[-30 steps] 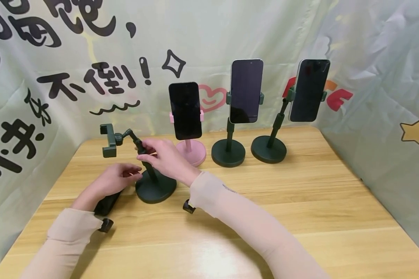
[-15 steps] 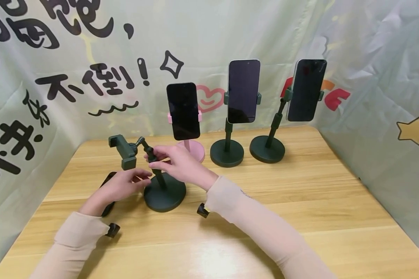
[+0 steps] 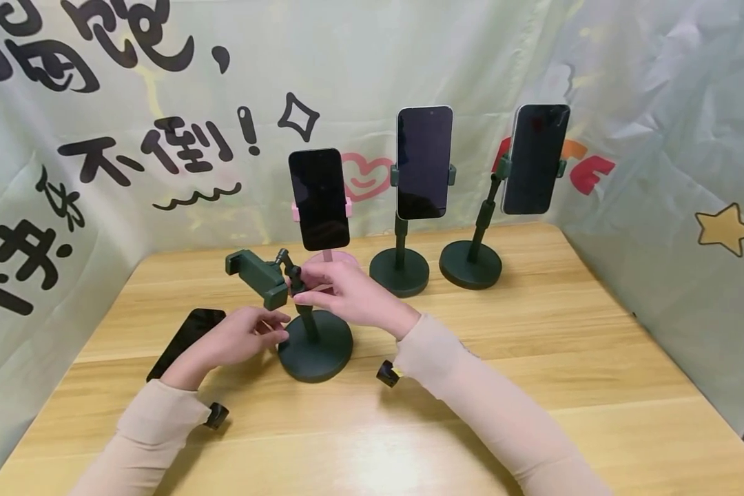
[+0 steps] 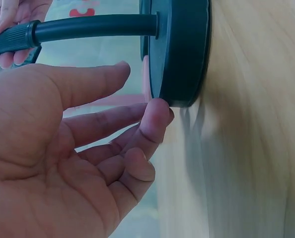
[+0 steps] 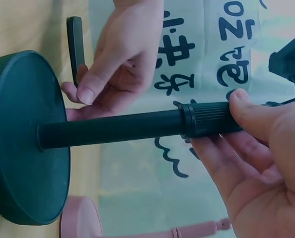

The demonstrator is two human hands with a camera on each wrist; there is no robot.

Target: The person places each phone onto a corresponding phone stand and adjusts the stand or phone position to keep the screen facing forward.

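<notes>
A dark green phone stand (image 3: 316,348) stands upright on the table, its clamp (image 3: 257,275) holding nothing and angled toward the front left. Around the ribbed collar (image 5: 209,119) of its pole, my right hand (image 3: 362,296) has a thumb-and-finger grip. My left hand (image 3: 242,337) is at the left rim of the round base (image 4: 184,54); in the left wrist view a fingertip meets or nearly meets that rim, the fingers loosely bent. Partly behind the left forearm, a black phone (image 3: 189,337) lies on the table.
Behind my right hand, a pink stand (image 5: 80,218) holds a black phone (image 3: 319,200). Farther right, two dark green stands (image 3: 399,272) (image 3: 471,265) hold phones upright. A printed cloth (image 3: 223,83) hangs behind the table (image 3: 471,386).
The stand has moved right and slightly toward the front, with both hands following. Its clamp has turned from facing left to facing front left. More of the lying phone shows.
</notes>
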